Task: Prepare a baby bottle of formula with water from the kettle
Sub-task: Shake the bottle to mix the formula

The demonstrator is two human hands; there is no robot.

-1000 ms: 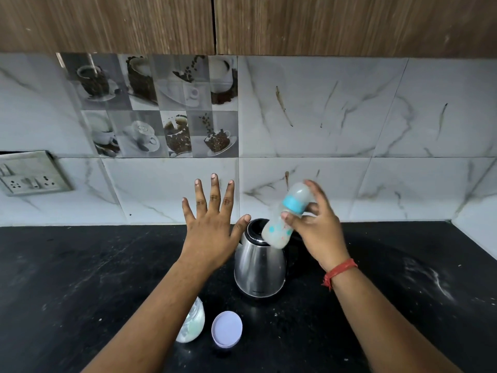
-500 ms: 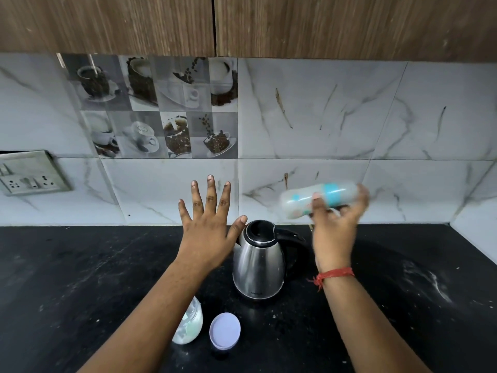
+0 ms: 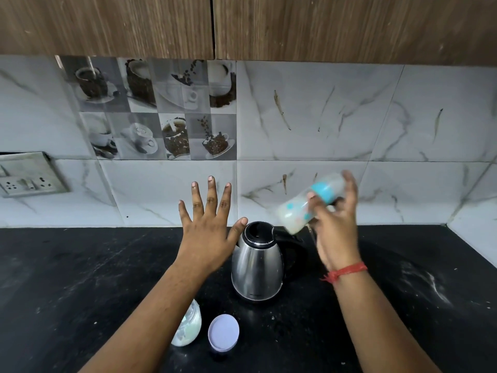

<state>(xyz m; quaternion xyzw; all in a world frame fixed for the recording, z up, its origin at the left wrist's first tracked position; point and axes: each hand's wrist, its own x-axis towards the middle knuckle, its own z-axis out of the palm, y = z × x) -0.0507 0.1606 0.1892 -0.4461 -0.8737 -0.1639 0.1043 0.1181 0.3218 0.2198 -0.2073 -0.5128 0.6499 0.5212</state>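
My right hand (image 3: 336, 224) grips a baby bottle (image 3: 298, 208) with a blue collar and milky liquid inside, held tilted in the air above and right of the kettle; the bottle is motion-blurred. The steel kettle (image 3: 256, 267) stands on the black counter (image 3: 80, 278) with its lid shut and black handle to the right. My left hand (image 3: 208, 232) hovers flat with fingers spread just left of the kettle, holding nothing. A glass jar with white powder (image 3: 189, 328) sits under my left forearm, and a lavender lid (image 3: 223, 332) lies beside it.
A switch and socket plate (image 3: 29, 175) is on the tiled wall at left. Wooden cabinets (image 3: 242, 25) hang overhead. White powder streaks (image 3: 430, 284) mark the counter at right. The wall turns a corner at far right.
The bottle swung from tilted over the kettle to nearly horizontal, then back to a tilt, base down-left, in my right hand. My left hand stayed almost still.
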